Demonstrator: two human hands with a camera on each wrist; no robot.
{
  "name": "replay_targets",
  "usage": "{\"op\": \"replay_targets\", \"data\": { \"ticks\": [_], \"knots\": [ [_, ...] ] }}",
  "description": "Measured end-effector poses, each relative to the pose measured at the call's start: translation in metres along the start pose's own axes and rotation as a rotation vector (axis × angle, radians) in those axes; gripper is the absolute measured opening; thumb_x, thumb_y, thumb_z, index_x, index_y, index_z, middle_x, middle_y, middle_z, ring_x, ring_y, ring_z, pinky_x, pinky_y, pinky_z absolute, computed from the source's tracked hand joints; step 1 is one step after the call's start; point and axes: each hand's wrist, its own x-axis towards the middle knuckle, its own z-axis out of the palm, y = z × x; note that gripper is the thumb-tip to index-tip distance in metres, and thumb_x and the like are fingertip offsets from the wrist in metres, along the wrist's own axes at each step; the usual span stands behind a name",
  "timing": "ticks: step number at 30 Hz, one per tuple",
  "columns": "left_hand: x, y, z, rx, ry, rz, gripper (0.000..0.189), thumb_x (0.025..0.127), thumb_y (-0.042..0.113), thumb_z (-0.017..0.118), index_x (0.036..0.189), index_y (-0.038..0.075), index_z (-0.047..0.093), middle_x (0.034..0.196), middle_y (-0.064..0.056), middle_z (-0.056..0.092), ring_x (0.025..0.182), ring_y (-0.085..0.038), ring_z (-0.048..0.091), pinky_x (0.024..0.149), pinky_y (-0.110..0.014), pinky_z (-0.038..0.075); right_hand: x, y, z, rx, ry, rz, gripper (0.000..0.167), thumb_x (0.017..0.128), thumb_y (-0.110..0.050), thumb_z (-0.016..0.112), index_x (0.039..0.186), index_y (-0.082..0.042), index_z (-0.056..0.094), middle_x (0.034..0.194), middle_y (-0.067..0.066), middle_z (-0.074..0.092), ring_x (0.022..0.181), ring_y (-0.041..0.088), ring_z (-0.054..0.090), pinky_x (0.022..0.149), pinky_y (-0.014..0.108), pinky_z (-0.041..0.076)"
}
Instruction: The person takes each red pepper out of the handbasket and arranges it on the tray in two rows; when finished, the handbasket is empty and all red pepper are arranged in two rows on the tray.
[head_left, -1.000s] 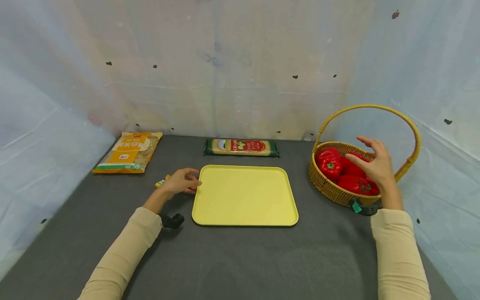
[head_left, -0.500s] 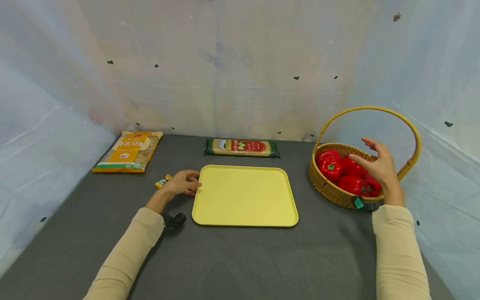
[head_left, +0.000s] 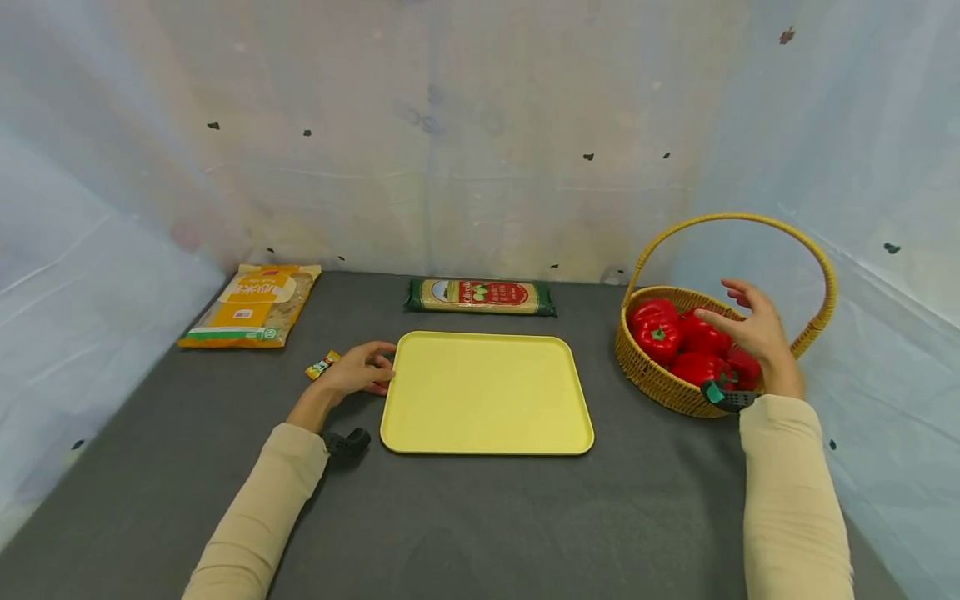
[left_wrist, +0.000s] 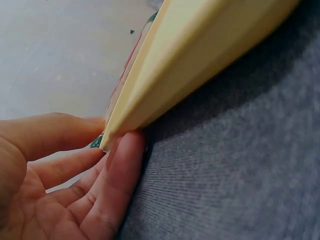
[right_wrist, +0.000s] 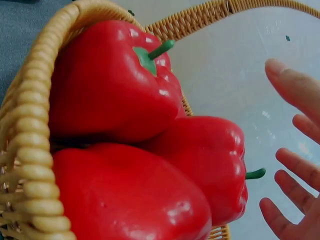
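Observation:
My left hand (head_left: pixel 360 369) is at the left edge of a flat yellow tray (head_left: pixel 487 396). In the left wrist view, the thumb lies at the top of the tray's rim and the fingers (left_wrist: pixel 112 185) reach to its underside, pinching the edge. Over the right part of a wicker basket (head_left: pixel 660 387) hovers my right hand (head_left: pixel 759 333), thumb and fingers spread with nothing between them. Several red bell peppers (right_wrist: pixel 115 85) with green stems fill the basket. The right wrist view shows the fingers apart from the peppers.
A green-ended pack of noodles (head_left: pixel 480 296) lies behind the tray. At the back left is an orange bag of grain (head_left: pixel 251 307). A small yellow packet (head_left: pixel 322 364) sits beside the left hand. The basket's tall handle (head_left: pixel 750 218) arches over the peppers.
My right hand has shifted slightly to the right above the basket, showing more of the peppers. The left hand stays at the tray's edge, and the head view has moved a little.

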Motion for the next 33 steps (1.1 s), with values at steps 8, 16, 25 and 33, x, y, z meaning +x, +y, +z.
{"op": "replay_targets", "data": {
  "ticks": [8,16,25,33],
  "knots": [
    [-0.002,0.000,0.000,-0.019,-0.003,0.022,0.058,0.091,0.007,0.059,0.142,0.002,0.031,0.102,-0.016,0.053,0.082,-0.023,0.063,0.071,-0.036,0.055,0.000,0.012,0.002,-0.006,-0.051,0.064,0.084,0.085,-0.038,0.066,0.147,-0.002,0.022,0.142,0.033,0.026,0.126,0.050,0.024,0.098,0.065,0.025],
    [0.000,-0.003,0.001,-0.026,0.001,0.029,0.057,0.091,0.006,0.058,0.142,0.003,0.032,0.102,-0.017,0.052,0.081,-0.023,0.063,0.071,-0.037,0.055,0.000,0.020,0.002,0.022,-0.111,0.120,0.087,0.087,-0.039,0.064,0.148,-0.001,0.015,0.145,0.033,0.021,0.128,0.051,0.022,0.099,0.065,0.025],
    [0.000,-0.003,0.001,-0.027,0.005,0.047,0.057,0.092,0.006,0.057,0.143,0.003,0.031,0.102,-0.017,0.052,0.081,-0.023,0.063,0.071,-0.037,0.055,0.002,0.028,0.000,-0.018,-0.177,0.168,0.088,0.087,-0.044,0.062,0.147,0.002,0.015,0.141,0.036,0.023,0.126,0.051,0.025,0.099,0.065,0.025],
    [-0.002,-0.005,0.002,-0.034,0.010,0.052,0.056,0.092,0.005,0.056,0.142,0.003,0.031,0.102,-0.016,0.051,0.081,-0.023,0.063,0.071,-0.037,0.055,-0.001,0.028,0.002,-0.059,-0.244,0.220,0.089,0.087,-0.050,0.059,0.146,0.001,0.017,0.141,0.036,0.021,0.124,0.052,0.024,0.096,0.065,0.029]
  ]
}}
